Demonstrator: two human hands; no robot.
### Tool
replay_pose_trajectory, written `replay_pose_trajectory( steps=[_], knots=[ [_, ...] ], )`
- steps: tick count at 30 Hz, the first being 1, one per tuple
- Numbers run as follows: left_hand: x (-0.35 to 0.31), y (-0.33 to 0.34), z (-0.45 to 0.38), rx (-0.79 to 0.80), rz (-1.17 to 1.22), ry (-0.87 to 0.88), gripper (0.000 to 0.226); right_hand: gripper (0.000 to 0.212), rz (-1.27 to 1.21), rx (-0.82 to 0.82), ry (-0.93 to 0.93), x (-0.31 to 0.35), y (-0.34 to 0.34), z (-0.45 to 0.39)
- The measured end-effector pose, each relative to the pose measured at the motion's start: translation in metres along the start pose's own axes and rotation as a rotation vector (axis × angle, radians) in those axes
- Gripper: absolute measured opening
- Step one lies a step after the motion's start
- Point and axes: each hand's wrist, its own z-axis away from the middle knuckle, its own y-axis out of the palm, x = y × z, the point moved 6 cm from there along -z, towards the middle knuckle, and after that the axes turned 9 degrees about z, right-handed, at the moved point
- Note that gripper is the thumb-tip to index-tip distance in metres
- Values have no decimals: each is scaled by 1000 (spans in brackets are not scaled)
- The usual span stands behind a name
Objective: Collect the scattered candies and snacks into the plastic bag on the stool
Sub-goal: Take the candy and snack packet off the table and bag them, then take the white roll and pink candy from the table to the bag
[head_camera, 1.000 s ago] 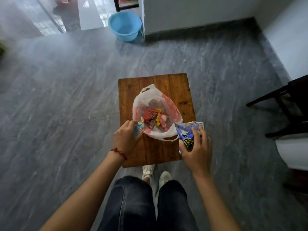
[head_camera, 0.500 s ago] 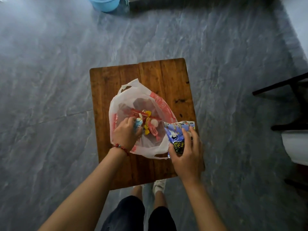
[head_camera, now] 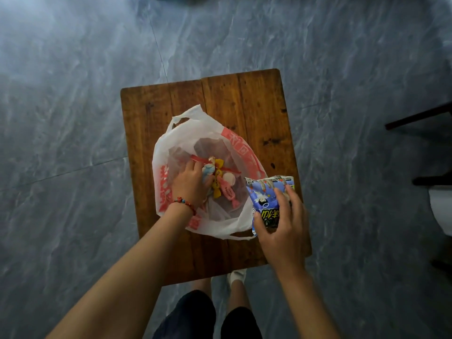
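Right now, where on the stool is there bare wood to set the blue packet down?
Bare wood shows on the stool beyond the plastic bag, along the far edge, and as a strip on its far right. The near right corner is crowded: the right hand grips the blue snack packet there. The left hand fills the bag's mouth.

White plastic bag [head_camera: 186, 133] gapes open on wooden stool [head_camera: 256, 99], holding candies [head_camera: 223, 187].

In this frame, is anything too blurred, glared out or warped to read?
Head view: the plastic bag and candies are sharp enough; a pale haze washes out the floor at upper left; the stool edges bow from the wide lens; the right hand covers part of the snack packet print.
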Motion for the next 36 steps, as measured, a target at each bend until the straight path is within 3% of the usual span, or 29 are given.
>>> replay_pose_trajectory(
  steps=[5, 8, 17, 26, 33, 36],
  knots=[
    [-33, -37, 32, -111, -62, 207, 51, 57, -6, 25, -12, 10, 6, -1],
    [-37, -53, 63, -127, -74, 234, 52, 58, -29, 51, -27, 22, 15, -3],
    [20, -99, 120, -218, -127, 88, 50, 59, -24, 210, -107, 68, 76, -20],
    [51, -111, 136, -220, -133, 21, 56, 62, 39, 275, -83, 56, 128, -41],
    [40, -109, 142, -196, -119, 11, 50, 68, 90, 324, -107, 58, 111, -36],
    [33, -118, 146, -183, -120, -14, 51, 66, 80, 269, -149, 66, 77, -31]
  ],
)
